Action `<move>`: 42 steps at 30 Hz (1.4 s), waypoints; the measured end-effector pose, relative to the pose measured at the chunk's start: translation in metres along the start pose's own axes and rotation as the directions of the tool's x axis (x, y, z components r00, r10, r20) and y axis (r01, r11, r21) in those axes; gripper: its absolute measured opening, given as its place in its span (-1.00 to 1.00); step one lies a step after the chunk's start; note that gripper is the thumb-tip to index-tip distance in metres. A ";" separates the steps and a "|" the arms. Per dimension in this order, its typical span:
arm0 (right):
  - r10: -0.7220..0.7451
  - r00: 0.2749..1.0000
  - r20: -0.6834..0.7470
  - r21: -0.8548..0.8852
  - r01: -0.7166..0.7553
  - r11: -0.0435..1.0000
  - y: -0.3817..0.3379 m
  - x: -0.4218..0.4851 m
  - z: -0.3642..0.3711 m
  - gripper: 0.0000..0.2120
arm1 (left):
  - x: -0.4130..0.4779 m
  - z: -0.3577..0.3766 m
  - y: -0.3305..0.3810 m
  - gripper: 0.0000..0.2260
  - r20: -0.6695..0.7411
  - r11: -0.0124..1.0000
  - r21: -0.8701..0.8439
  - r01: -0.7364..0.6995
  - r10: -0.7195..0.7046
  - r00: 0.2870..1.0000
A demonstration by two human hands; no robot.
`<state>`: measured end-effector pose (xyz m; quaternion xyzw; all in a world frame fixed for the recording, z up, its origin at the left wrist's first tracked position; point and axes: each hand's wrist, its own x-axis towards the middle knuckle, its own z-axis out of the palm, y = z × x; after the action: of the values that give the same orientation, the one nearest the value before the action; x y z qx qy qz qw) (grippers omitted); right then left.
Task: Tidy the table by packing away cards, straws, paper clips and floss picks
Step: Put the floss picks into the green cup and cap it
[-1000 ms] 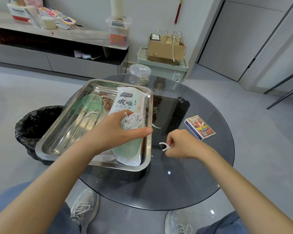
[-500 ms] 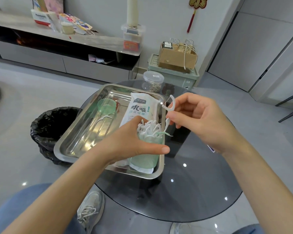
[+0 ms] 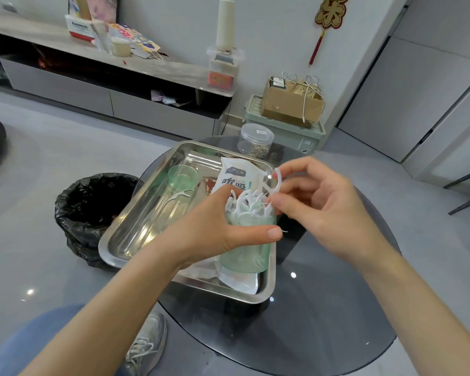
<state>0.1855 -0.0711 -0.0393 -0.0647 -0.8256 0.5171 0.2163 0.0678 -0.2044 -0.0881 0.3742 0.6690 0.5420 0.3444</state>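
Head view: the pick (image 3: 276,183) is a thin white plastic piece with a curved bow at its top and a straight stem below. It stands nearly upright, bow up, its stem reaching down to the mouth of the cup (image 3: 244,252). The right hand (image 3: 320,213) pinches the stem, its fingers (image 3: 288,197) closed on it just below the bow.

The cup is pale green and see-through, held above the near right corner of the tray (image 3: 125,240). A bunch of white picks (image 3: 244,206) sticks out of its mouth. The left hand (image 3: 212,229) grips the cup, fingers curled round it, with the thumb across the front just under the rim.

In the tray lie a white pouch (image 3: 235,177) with green print, a green lid (image 3: 183,177) and a loose pick (image 3: 178,198) just beside the lid. A clear jar (image 3: 257,141) of paper clips stands on the dark glass surface (image 3: 323,308) behind the tray. A black-lined bin (image 3: 92,210) sits on the floor to the left.
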 end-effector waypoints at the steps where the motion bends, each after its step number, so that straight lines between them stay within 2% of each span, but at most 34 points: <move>1: 0.002 1.000 0.010 -0.006 -0.002 1.000 0.001 0.000 0.002 -0.74 | 0.000 -0.001 0.000 -0.34 -0.020 1.000 -0.005 0.000 0.000 1.000; 2: -0.005 1.000 0.018 -0.013 0.005 1.000 0.003 -0.001 0.004 -0.72 | 0.000 -0.002 -0.001 -0.32 -0.038 1.000 -0.012 0.004 -0.005 0.999; 5: -0.045 0.999 0.014 -0.065 0.046 0.997 0.007 -0.003 0.008 -0.76 | 0.002 -0.002 -0.002 -0.06 -0.075 0.999 -0.035 0.010 -0.013 0.997; 6: -0.067 0.998 0.001 -0.094 0.067 0.993 0.009 -0.003 0.009 -0.79 | 0.002 -0.002 -0.001 -0.02 -0.090 0.997 -0.071 0.011 -0.017 0.996; 10: -0.167 0.986 -0.021 -0.231 0.158 0.960 0.016 -0.007 0.009 -0.92 | 0.004 0.000 0.002 -0.29 -0.125 0.976 -0.219 -0.005 -0.023 0.992; 13: -0.172 0.984 -0.052 -0.185 0.159 0.970 0.019 -0.009 0.006 -0.86 | 0.006 0.001 0.001 -0.23 -0.134 0.962 -0.270 0.028 -0.066 0.989; 15: -0.119 0.985 -0.124 -0.103 0.106 0.989 0.028 -0.008 -0.002 -0.83 | 0.006 0.004 0.001 -0.26 -0.106 0.957 -0.280 0.074 -0.107 0.989; 16: -0.077 0.984 -0.159 -0.120 0.058 0.991 0.037 -0.006 -0.008 -0.82 | 0.005 0.006 0.001 -0.32 -0.095 0.956 -0.278 0.095 -0.126 0.987; 18: 0.069 0.985 -0.156 -0.308 -0.115 0.945 0.065 -0.004 -0.020 -0.79 | 0.005 0.009 0.002 -0.40 -0.087 0.952 -0.275 0.135 -0.164 0.983; 20: 0.313 0.947 -0.072 -0.560 -0.298 0.773 0.100 -0.003 -0.031 -0.76 | 0.008 0.010 -0.002 -0.41 -0.092 0.950 -0.265 0.162 -0.192 0.977; 22: 0.439 0.898 -0.005 -0.733 -0.302 0.609 0.128 -0.002 -0.032 -0.59 | 0.009 0.011 -0.004 -0.36 -0.094 0.950 -0.254 0.179 -0.209 0.973; 24: 0.377 0.926 0.036 -0.771 -0.214 0.600 0.143 0.004 -0.022 -0.54 | 0.010 0.011 -0.008 -0.30 -0.105 0.951 -0.252 0.180 -0.212 0.972; 27: 0.289 0.957 0.030 -0.742 -0.172 0.647 0.150 0.016 -0.008 -0.65 | 0.012 0.017 -0.007 -0.34 -0.103 0.945 -0.281 0.170 -0.206 0.973; 29: 0.275 0.961 0.003 -0.732 -0.185 0.656 0.156 0.023 -0.004 -0.69 | 0.014 0.022 -0.005 -0.40 -0.097 0.929 -0.331 0.164 -0.207 0.973; 32: 0.235 0.970 -0.054 -0.658 -0.212 0.723 0.162 0.028 -0.004 -0.76 | 0.017 0.026 -0.003 -0.47 -0.093 0.917 -0.368 0.156 -0.204 0.975; 34: 0.202 0.976 -0.078 -0.638 -0.205 0.742 0.163 0.030 -0.005 -0.81 | 0.018 0.025 -0.005 -0.41 -0.101 0.923 -0.353 0.154 -0.201 0.974; 37: 0.170 0.985 -0.035 -0.681 -0.148 0.717 0.159 0.026 -0.008 -0.82 | 0.017 0.021 -0.008 -0.36 -0.107 0.924 -0.353 0.150 -0.199 0.974; 40: 0.178 0.983 0.039 -0.741 -0.091 0.665 0.148 0.009 -0.013 -0.79 | 0.014 0.019 -0.008 -0.43 -0.109 0.920 -0.354 0.168 -0.219 0.970; 42: 0.194 0.975 0.107 -0.773 -0.041 0.633 0.136 -0.008 -0.016 -0.74 | 0.013 0.017 -0.008 -0.39 -0.097 0.922 -0.347 0.174 -0.220 0.971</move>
<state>0.1838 0.0019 -0.1550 -0.1569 -0.9766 0.1351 0.0585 0.0748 -0.1862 -0.1000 0.2036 0.6226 0.6346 0.4102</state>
